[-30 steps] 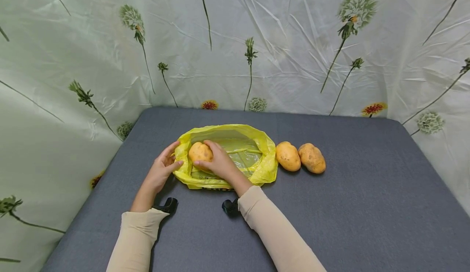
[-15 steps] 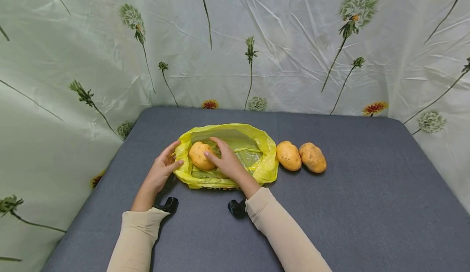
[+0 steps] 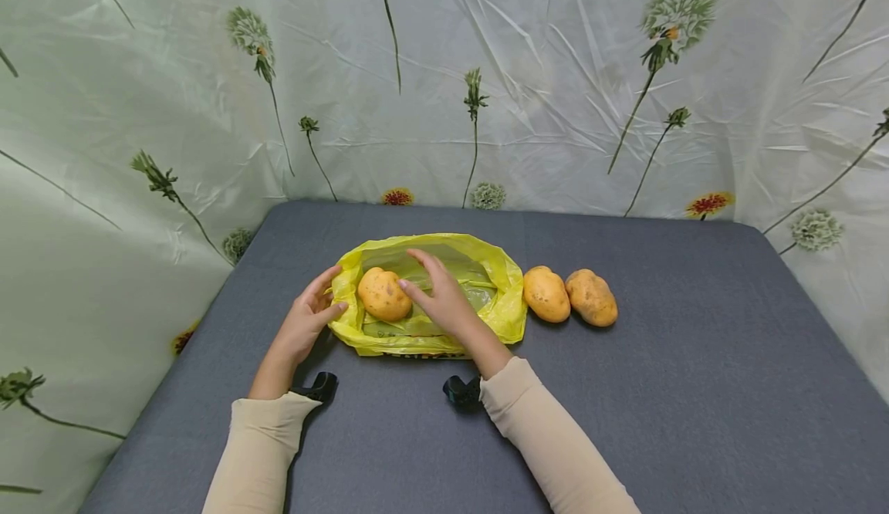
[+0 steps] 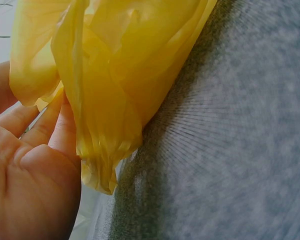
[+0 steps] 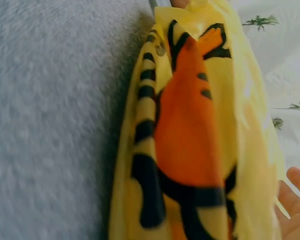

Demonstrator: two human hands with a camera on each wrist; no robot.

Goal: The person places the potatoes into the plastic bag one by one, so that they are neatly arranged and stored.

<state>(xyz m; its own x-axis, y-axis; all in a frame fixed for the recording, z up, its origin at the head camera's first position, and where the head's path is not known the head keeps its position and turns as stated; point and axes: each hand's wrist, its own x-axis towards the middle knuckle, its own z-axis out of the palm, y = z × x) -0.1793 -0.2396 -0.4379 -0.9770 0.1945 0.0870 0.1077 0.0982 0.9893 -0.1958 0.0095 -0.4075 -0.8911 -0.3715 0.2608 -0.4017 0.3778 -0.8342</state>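
Note:
In the head view a yellow plastic bag [image 3: 508, 298] lies on the table with its mouth spread wide. One potato [image 3: 383, 298] is inside it, near the left end. My right hand [image 3: 444, 298] is over the bag's opening, fingers extended, just right of that potato and holding nothing. At the bag's left rim my left hand [image 3: 302, 329] rests with relaxed fingers. The left wrist view has the left palm [image 4: 35, 185] beside the crinkled yellow plastic, its fingertips partly hidden behind the bag. Orange and black print covers the bag's front [image 5: 190, 135] in the right wrist view.
Two more potatoes, a smooth one [image 3: 546, 295] and a browner one [image 3: 591, 299], lie side by side right of the bag. The grey cloth-covered table [image 3: 667, 406] meets a flower-printed curtain [image 3: 556, 89] at its back edge.
My right hand has let go of the potato in the bag and moved a little to the right and up. The left hand has stayed at the bag's left rim.

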